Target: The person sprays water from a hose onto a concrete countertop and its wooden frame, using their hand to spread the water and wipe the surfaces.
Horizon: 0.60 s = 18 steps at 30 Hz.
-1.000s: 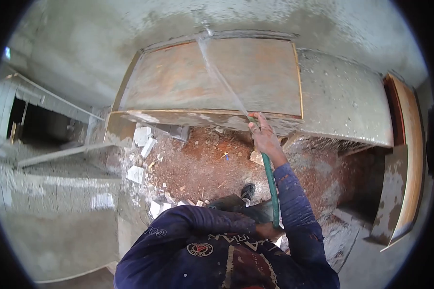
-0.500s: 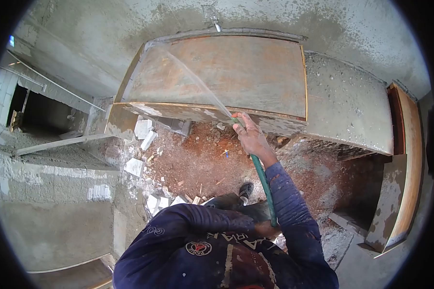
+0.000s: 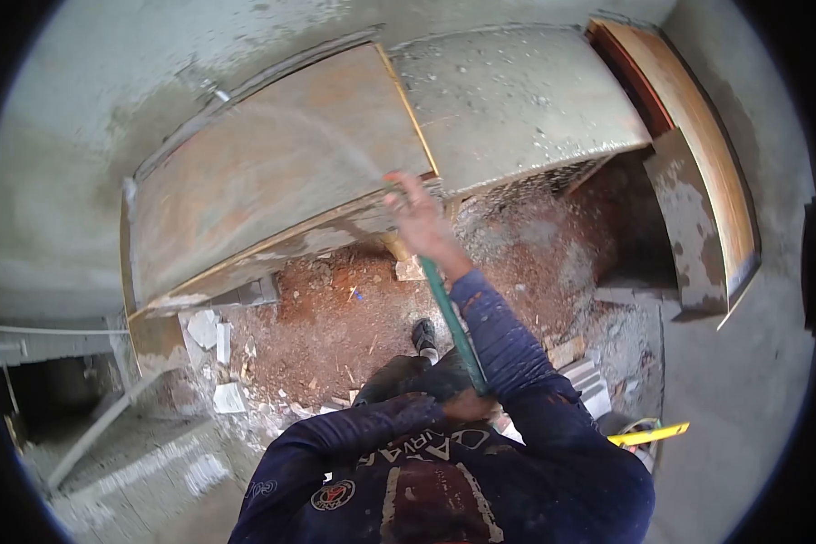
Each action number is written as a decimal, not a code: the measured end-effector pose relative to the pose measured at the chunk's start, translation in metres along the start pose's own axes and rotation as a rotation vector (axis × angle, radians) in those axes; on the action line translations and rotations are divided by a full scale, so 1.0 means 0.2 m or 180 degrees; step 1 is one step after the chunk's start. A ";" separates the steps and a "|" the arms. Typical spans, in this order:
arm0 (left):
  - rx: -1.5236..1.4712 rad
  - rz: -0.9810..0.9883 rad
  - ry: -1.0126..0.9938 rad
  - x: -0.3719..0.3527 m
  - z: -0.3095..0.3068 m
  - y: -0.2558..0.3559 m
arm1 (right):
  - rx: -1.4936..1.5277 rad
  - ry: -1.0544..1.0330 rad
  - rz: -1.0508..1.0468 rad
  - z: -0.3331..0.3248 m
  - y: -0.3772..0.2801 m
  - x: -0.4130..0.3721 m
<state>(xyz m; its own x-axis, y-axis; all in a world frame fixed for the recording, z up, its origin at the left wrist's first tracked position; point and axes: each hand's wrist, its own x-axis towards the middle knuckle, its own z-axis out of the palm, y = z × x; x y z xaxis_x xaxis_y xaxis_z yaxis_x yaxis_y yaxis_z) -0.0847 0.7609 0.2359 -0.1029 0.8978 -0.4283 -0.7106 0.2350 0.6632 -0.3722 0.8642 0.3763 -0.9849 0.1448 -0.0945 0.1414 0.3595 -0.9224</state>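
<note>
My right hand [image 3: 426, 222] is closed around the front end of a green hose [image 3: 453, 322], its outline smeared by motion. From the hose end a thin jet of water [image 3: 349, 150] sprays up and left over a wet, brownish panel-like surface [image 3: 272, 172] edged with wooden strips. Close to my waist, my left hand [image 3: 470, 406] is wrapped round the lower part of the hose; its fingers are partly hidden by the hose and sleeve.
A rough grey concrete slab [image 3: 517, 95] adjoins the panel, with a wooden board [image 3: 698, 127] standing at its right end. Broken white pieces [image 3: 229, 397] litter the reddish dirt floor [image 3: 335, 317]. A yellow level-like bar [image 3: 648, 435] lies at my right. A pipe stub [image 3: 219, 92] pokes from the wall.
My view has turned to the right, so the panel and slab appear farther left and tilted. The jet now lands nearer the panel's back edge. Both hands keep hold of the hose.
</note>
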 end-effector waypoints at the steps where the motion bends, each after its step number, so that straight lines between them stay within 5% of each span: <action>1: -0.0073 0.0083 -0.0068 0.00 -0.03 -0.06 | 0.0136 0.0090 0.0555 -0.13 -0.06 -0.01; 2: -0.0059 0.0026 -0.0104 -0.03 0.00 -0.03 | 0.0279 0.0175 0.1097 -0.26 -0.09 -0.05; 5: -0.0079 -0.0349 0.0097 -0.08 0.10 0.24 | 0.0509 0.0860 0.0992 -0.36 0.24 -0.05; 7: -0.1064 -0.0813 0.0020 -0.10 0.13 0.36 | 0.0714 0.0834 0.1007 -0.36 0.38 -0.06; 11: -0.0931 -0.0932 -0.0154 -0.09 0.09 0.12 | 0.0893 0.0398 0.1238 -0.25 0.44 -0.10; 14: -0.2144 -0.0511 -0.0604 -0.08 -0.01 -0.07 | 0.1016 0.0438 0.1315 -0.15 0.59 -0.08; 15: -0.2185 -0.0648 -0.0451 -0.09 -0.03 -0.07 | 0.0726 0.0757 0.0769 -0.06 0.71 -0.06; 18: -0.2512 -0.0599 -0.0511 -0.07 -0.08 -0.16 | 0.0244 0.0917 0.0540 0.04 0.84 -0.04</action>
<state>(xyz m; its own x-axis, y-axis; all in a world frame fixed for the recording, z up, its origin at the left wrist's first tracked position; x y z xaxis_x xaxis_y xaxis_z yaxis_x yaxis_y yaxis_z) -0.0712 0.7339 0.2106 0.1247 0.9259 -0.3566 -0.9920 0.1096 -0.0623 -0.3408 0.9162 0.2192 -0.8778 0.4551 -0.1494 0.2821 0.2393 -0.9291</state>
